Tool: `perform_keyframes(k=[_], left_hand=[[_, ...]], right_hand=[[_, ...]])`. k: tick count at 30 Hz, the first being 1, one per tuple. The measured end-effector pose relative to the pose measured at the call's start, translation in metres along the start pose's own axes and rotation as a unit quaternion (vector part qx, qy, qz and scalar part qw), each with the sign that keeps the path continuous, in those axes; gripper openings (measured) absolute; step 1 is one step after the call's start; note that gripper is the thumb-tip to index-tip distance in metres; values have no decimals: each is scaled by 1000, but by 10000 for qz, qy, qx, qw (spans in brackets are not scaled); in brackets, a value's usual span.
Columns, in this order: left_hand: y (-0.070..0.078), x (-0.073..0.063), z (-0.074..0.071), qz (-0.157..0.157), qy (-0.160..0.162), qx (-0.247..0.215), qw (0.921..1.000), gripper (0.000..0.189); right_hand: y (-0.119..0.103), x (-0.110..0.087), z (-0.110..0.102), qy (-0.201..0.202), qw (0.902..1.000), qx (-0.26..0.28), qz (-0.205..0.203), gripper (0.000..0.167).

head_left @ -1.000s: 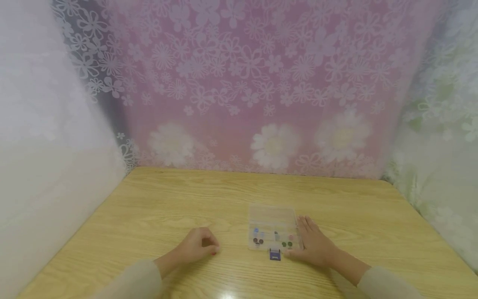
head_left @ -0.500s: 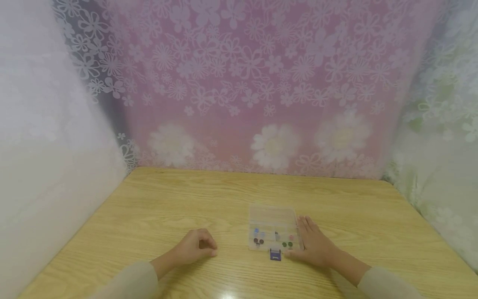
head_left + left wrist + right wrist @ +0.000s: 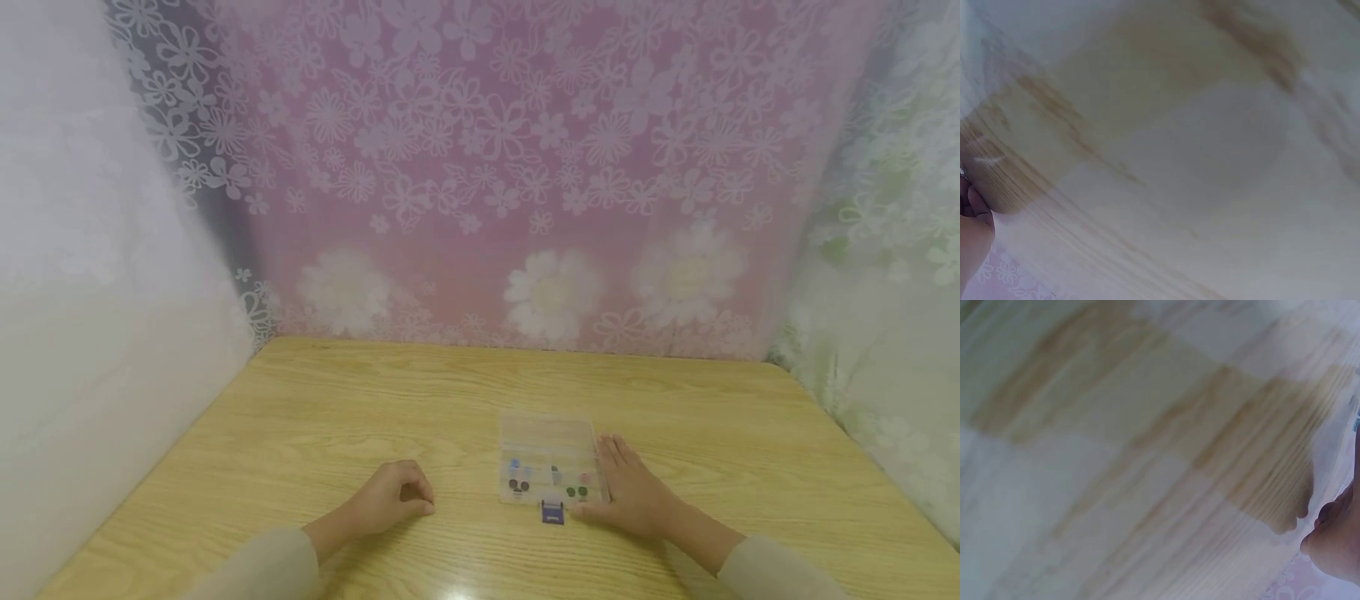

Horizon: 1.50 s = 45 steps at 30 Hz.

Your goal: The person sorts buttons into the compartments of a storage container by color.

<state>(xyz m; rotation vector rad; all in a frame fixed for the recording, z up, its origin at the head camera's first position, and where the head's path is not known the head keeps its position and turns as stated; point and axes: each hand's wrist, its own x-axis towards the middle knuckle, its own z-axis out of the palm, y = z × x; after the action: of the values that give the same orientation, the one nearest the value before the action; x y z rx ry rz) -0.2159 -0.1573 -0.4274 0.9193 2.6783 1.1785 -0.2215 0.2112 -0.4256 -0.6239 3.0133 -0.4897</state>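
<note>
A clear plastic compartment box (image 3: 546, 429) lies on the table with several small round pieces inside, among them blue ones (image 3: 514, 464), dark ones (image 3: 519, 485), green ones (image 3: 577, 492) and a pink one (image 3: 584, 478). From its front edge sticks a purple latch (image 3: 552, 512). My right hand (image 3: 633, 497) rests flat along the box's right side, fingers straight, thumb near the latch. To the left of the box and apart from it, my left hand (image 3: 393, 497) rests with loosely bent fingers; nothing shows in it. Each wrist view catches only a hand's edge: left hand (image 3: 974, 231), right hand (image 3: 1335, 544).
The wood-grain table (image 3: 360, 392) reaches back to a pink flowered curtain (image 3: 465, 167). Pale cloth hangs on the left (image 3: 112, 292), with more flowered cloth (image 3: 885, 317) on the right. Both sleeves (image 3: 262, 567) come in from the front edge.
My left hand has shifted slightly left, and a small red spot seen by its thumb is out of sight. The right hand and the box have stayed put.
</note>
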Motion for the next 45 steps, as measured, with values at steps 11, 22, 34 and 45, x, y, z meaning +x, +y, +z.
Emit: perform_keyframes(k=[11, 22, 34, 45], left_hand=[[-1, 2, 3, -202, 73, 12, 9998, 10], [-1, 2, 4, -231, 145, -427, 9987, 10], [2, 2, 2, -202, 139, -470, 9986, 11], [6, 6, -1, -326, 272, -209, 9989, 11]], right_hand=[[0, 0, 0, -17, 10000, 22, 12, 110], [-1, 0, -1, -60, 10000, 54, 39, 110], [-1, 1, -1, -84, 9999, 50, 82, 111], [-1, 1, -1, 21, 10000, -26, 44, 111]])
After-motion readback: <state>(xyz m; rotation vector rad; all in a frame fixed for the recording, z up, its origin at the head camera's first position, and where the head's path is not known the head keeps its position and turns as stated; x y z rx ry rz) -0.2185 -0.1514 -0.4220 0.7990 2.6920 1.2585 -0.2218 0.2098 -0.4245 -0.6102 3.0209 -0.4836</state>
